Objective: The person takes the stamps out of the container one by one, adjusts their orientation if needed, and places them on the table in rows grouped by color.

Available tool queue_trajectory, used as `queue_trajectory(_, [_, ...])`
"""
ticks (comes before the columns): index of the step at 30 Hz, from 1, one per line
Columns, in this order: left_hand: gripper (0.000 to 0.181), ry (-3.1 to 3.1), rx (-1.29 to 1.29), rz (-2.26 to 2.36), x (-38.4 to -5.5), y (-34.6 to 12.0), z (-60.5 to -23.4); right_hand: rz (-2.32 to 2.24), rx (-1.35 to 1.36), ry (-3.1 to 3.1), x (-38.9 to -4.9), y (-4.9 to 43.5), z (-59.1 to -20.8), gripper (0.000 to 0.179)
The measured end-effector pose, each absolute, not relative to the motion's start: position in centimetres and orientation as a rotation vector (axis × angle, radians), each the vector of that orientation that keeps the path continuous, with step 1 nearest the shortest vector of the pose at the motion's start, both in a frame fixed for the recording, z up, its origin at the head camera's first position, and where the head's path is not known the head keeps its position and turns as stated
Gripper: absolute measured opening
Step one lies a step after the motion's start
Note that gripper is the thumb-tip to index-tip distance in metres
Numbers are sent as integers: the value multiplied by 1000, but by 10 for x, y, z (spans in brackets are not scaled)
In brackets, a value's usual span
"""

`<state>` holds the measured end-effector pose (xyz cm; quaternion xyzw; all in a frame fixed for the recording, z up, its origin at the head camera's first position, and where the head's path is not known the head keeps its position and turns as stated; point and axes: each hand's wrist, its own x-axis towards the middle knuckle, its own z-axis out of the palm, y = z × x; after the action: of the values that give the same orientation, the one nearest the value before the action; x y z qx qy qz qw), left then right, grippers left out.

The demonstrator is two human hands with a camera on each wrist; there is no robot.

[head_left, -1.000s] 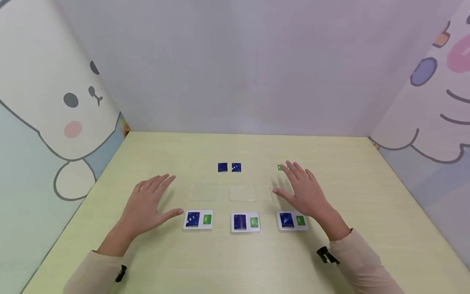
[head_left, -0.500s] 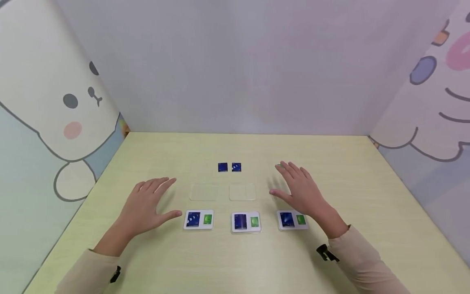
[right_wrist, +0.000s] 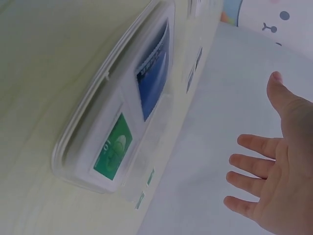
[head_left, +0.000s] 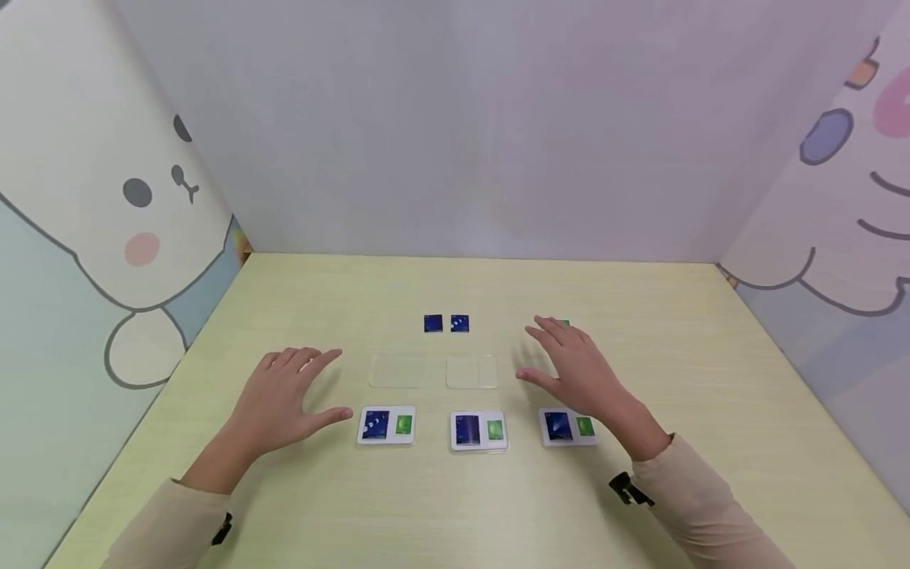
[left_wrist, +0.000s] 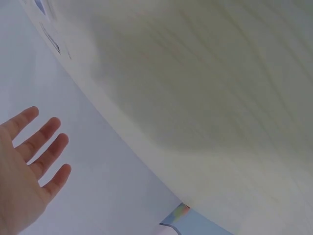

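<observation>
My left hand (head_left: pixel 284 403) is held over the table left of the cards, fingers spread and nothing in it. My right hand (head_left: pixel 579 371), also holding nothing, hovers with parted fingers above the right side of the layout. Three white cards in clear cases lie in a front row: a left card (head_left: pixel 392 427), a middle card (head_left: pixel 483 428) and a right card (head_left: pixel 573 433). Each bears a blue stamp and a green stamp. Behind them lie clear plastic lids, a left lid (head_left: pixel 398 373) and a middle lid (head_left: pixel 471 373); my right hand hides the area behind the right card.
Two loose blue stamps, one plain (head_left: pixel 433 323) and one with moon shapes (head_left: pixel 460 323), lie farther back. A green stamp (head_left: pixel 564 322) peeks out behind my right fingers; the right wrist view shows two green stamps (right_wrist: pixel 151 176). A pale wall (head_left: pixel 469 142) rises behind the table.
My right hand has shifted slightly left and nearer, so the green stamp now shows right of its fingertips. My left hand has dropped back a little. The cards and stamps stay put.
</observation>
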<state>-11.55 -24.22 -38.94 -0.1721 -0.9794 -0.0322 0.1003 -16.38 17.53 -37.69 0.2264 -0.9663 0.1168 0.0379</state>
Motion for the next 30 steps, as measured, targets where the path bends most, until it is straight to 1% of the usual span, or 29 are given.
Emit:
queue_trajectory(7, [82,-2896,-518,-93,-116,-241,-391,388,712,-2931,-164,171,-376,69])
queue_trajectory(14, [79,-2882,-545,-86,-117,-241,-389,392,718,-2951,-164,167,-375,71])
queue_trajectory(30, [75,-2863,-593,-89,-118,-243,-390,405,798,-2916,-162,155,-378,68])
